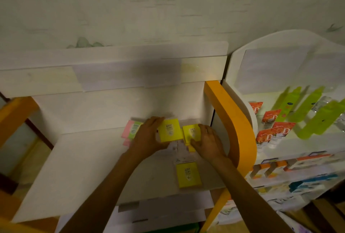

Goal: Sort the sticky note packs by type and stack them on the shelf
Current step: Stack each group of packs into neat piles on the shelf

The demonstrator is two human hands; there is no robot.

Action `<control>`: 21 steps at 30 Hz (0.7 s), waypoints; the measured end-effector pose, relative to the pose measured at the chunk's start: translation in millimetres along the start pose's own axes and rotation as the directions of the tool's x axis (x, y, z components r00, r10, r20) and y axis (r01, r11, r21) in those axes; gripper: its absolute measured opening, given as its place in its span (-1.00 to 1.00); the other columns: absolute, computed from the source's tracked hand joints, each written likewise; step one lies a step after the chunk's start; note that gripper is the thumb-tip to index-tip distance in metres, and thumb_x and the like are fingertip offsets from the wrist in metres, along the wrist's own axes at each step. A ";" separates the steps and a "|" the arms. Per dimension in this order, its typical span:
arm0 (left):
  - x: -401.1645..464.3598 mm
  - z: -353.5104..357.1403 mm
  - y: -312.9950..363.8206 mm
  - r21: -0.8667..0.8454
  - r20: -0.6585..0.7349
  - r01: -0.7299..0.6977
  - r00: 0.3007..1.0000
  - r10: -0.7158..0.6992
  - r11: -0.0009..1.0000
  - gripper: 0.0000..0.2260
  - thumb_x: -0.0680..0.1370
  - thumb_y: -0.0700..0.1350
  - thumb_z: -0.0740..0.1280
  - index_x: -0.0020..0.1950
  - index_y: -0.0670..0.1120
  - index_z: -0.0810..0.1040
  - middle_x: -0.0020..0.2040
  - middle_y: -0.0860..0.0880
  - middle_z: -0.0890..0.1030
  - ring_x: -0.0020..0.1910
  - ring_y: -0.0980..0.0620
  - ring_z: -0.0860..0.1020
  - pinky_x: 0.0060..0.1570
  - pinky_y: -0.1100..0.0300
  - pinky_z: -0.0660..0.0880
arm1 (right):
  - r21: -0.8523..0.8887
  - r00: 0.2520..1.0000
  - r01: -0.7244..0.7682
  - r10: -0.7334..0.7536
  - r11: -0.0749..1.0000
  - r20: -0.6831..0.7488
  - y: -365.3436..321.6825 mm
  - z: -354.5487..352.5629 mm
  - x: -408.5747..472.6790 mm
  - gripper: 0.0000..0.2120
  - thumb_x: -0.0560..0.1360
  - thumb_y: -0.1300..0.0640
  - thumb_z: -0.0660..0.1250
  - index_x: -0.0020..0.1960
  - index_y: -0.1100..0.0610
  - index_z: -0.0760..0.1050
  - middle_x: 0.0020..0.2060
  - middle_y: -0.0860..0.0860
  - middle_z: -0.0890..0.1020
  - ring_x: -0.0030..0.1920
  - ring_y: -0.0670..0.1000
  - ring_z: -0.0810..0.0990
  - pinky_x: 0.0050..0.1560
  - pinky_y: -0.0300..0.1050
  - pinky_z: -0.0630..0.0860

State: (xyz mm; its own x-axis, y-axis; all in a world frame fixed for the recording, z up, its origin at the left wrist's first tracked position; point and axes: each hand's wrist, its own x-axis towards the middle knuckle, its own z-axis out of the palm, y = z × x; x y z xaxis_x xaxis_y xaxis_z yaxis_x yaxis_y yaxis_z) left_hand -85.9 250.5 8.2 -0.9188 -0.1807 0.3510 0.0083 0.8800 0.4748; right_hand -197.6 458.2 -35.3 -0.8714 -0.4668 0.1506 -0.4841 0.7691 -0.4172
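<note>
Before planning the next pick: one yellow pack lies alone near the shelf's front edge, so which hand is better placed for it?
Probably the right hand: the lone yellow pack lies nearer it, and the left hand grips another yellow pack.

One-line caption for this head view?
Left hand and right hand each hold a yellow sticky note pack on the white shelf.

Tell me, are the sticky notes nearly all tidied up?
Not quite. The pink and green pack already sits at the back of the shelf. The left hand holds one yellow pack and the right hand holds another yellow pack. A third yellow pack waits near the front.
</note>
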 end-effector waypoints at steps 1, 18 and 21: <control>-6.2 -3.5 -4.7 0.009 0.001 0.009 1.000 -0.009 1.000 -0.21 0.25 0.00 0.58 0.42 -0.09 0.37 0.30 -0.06 0.43 0.26 -0.05 0.43 0.21 0.19 0.35 | -0.024 1.000 -0.008 0.009 1.000 0.018 -2.3 1.0 5.9 -0.35 0.49 -0.15 0.28 0.47 0.09 0.18 0.40 0.10 0.31 0.39 0.13 0.29 0.28 0.00 0.35; -56.7 -17.7 -25.6 0.048 -0.080 0.013 0.997 -0.009 0.999 -0.24 0.19 0.01 0.62 0.35 -0.06 0.45 0.22 -0.06 0.53 0.14 -0.04 0.50 0.09 0.23 0.35 | -0.156 0.990 -0.105 0.119 0.982 0.081 -20.0 19.9 24.7 -0.30 0.42 -0.24 0.31 0.42 0.10 0.25 0.31 0.19 0.36 0.31 0.21 0.31 0.25 0.01 0.33; -58.2 -15.0 -27.3 0.049 -0.062 0.033 0.998 -0.030 0.998 -0.22 0.21 0.04 0.60 0.37 -0.06 0.42 0.26 -0.06 0.50 0.18 -0.06 0.48 0.12 0.21 0.34 | -0.134 0.994 -0.099 0.105 0.986 0.035 -18.5 15.4 21.1 -0.35 0.43 -0.22 0.32 0.38 0.09 0.29 0.30 0.18 0.37 0.28 0.20 0.32 0.22 0.02 0.33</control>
State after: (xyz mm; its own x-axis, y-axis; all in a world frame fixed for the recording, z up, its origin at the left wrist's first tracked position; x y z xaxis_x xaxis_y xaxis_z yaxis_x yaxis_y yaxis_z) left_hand -26.7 230.4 -13.1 -0.8922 -0.2340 0.3863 -0.0415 0.8942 0.4458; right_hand -205.9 427.4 -38.2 -0.9141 -0.3987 0.0742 -0.4014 0.8633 -0.3058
